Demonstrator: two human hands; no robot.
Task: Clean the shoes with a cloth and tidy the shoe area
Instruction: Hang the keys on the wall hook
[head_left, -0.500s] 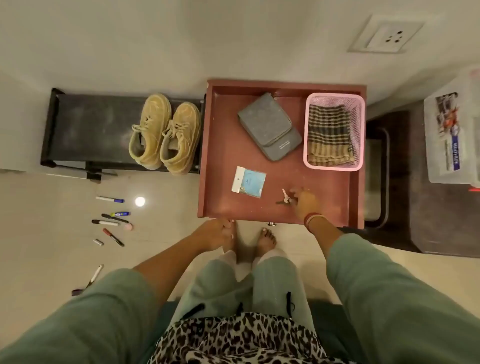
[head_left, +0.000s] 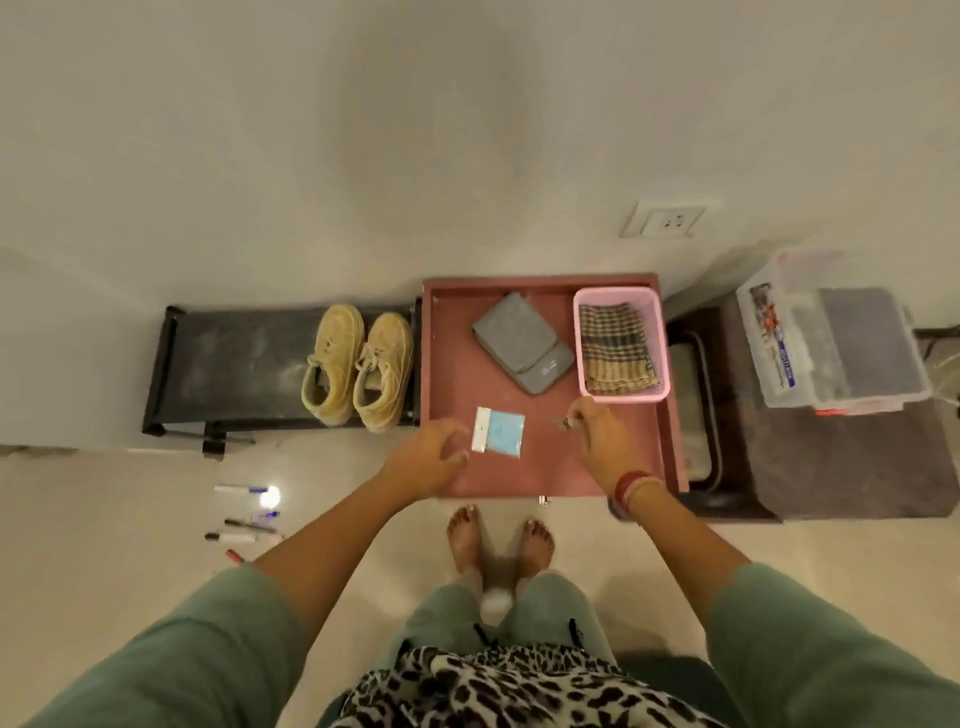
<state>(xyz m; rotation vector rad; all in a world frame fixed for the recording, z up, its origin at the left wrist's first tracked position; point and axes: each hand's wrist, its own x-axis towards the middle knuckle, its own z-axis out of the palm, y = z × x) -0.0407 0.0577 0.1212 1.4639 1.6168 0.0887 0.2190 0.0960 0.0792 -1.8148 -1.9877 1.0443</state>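
Observation:
A pair of tan shoes (head_left: 357, 367) stands on the right end of a low black rack (head_left: 228, 364). Beside it is a red tray (head_left: 457, 467) holding a grey pouch (head_left: 522, 349), a small blue packet (head_left: 497, 432) and a pink basket (head_left: 618, 301) with a folded checked cloth (head_left: 618, 349) inside. My right hand (head_left: 602, 439) pinches a small set of keys (head_left: 562, 422) just above the tray, in front of the basket. My left hand (head_left: 428, 460) hovers over the tray's left front corner, fingers loosely curled, holding nothing, just left of the packet.
Several pens and markers (head_left: 244, 522) lie scattered on the floor at the left. A clear plastic box (head_left: 831, 353) sits on a dark cabinet (head_left: 841, 467) at the right. A wall socket (head_left: 667, 221) is above the tray. My bare feet (head_left: 498, 540) stand before the tray.
My right hand has lifted the keys off the tray and moved them toward the basket. My left hand rose from my knee to the tray's left front corner. The view pulled back.

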